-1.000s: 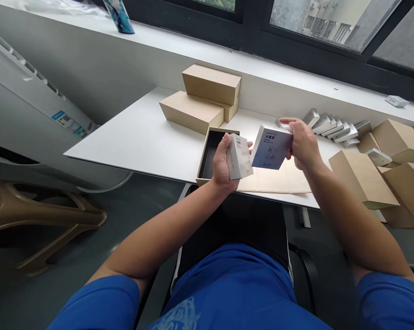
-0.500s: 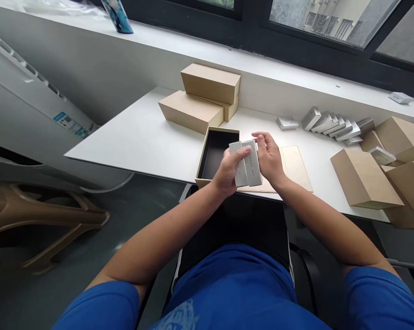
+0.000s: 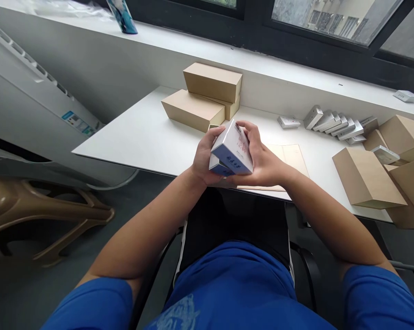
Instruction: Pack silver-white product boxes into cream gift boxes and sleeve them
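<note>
Two small white cartons are gripped between my hands over the table's front edge. The upper carton (image 3: 234, 149), with red and blue print, is tilted and lies across the lower carton (image 3: 218, 166), which is partly covered. My left hand (image 3: 203, 158) closes round their left side, with the thumb on top. On the right side, my right hand (image 3: 264, 160) wraps its fingers and thumb round them. Behind my hands the open kraft box is almost wholly hidden. A flat tan cardboard panel (image 3: 291, 158) lies to the right of my right hand.
Closed kraft boxes (image 3: 193, 110) are stacked at the back of the white table (image 3: 134, 137). Several small silver-white cartons (image 3: 333, 123) lean in a row at the back right. More kraft boxes (image 3: 367, 178) stand at the right edge. A brown plastic stool (image 3: 55, 201) is at left.
The two cartons have been turned so their printed sides and ends show. My right hand has moved from beside them to hold them too. Both hands now cover the open box.
</note>
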